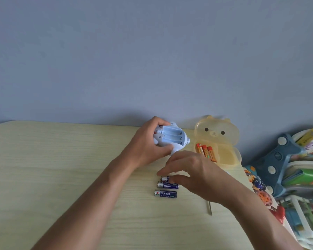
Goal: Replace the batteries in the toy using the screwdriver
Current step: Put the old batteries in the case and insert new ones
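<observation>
My left hand [148,141] grips a white and pale blue toy [47,138] near the table's back edge. Its underside faces up and the open battery compartment [170,135] shows three empty slots. Three blue batteries lie in a row on the table: the nearest [165,193], the middle one [167,185] and the farthest [164,178]. My right hand [193,174] reaches over them, its forefinger and thumb pinched on the farthest battery, which rests on the table, partly hidden. A thin metal screwdriver shaft [209,208] pokes out from under my right wrist.
An open yellow bear-shaped box [228,156] stands at the back right with three orange batteries [205,152] inside. Beyond the wooden table's [61,177] right edge stands a rack [296,177] crowded with colourful toys and books. A blue-grey wall rises behind.
</observation>
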